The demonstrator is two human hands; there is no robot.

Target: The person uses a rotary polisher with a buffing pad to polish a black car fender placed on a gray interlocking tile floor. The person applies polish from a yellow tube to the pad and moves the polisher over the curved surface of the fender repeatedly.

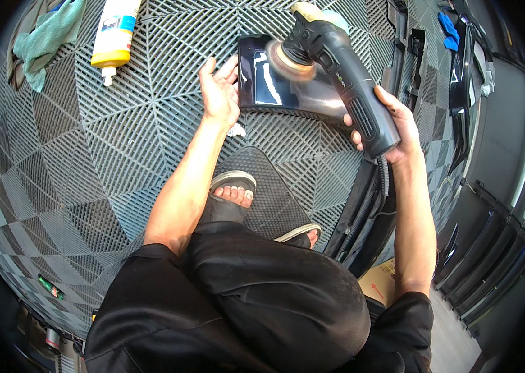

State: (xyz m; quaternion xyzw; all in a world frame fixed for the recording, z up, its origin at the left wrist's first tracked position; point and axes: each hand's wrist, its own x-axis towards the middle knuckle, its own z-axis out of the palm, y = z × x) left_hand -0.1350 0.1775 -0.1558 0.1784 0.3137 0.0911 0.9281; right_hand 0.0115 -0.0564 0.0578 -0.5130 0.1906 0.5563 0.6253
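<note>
One polisher (352, 84), pad (291, 69) blurred, panel (295, 95) partly hidden, bottle (113, 36) cropped

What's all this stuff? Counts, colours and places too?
Panel: 1, glossy dark, upper centre
Polisher: 1, black, over the panel
Pad: 1, orange-brown blur, on the polisher
Squeeze bottle: 1, white with yellow end, upper left
Cloths: 2, green and brownish, upper left
Blue item: 1, blue, upper right
Small container: 1, green and red, lower left
Long parts: several, black, right
Box: 1, tan, lower right
Mat: 1, black, centre
Floor tiles: many, greys, throughout
Sandals: 2, black with pale soles, centre
Trousers: 1 pair, black, lower centre
Left grip: 1, bare hand, at panel's left edge
Right grip: 1, bare hand, around the polisher
</note>
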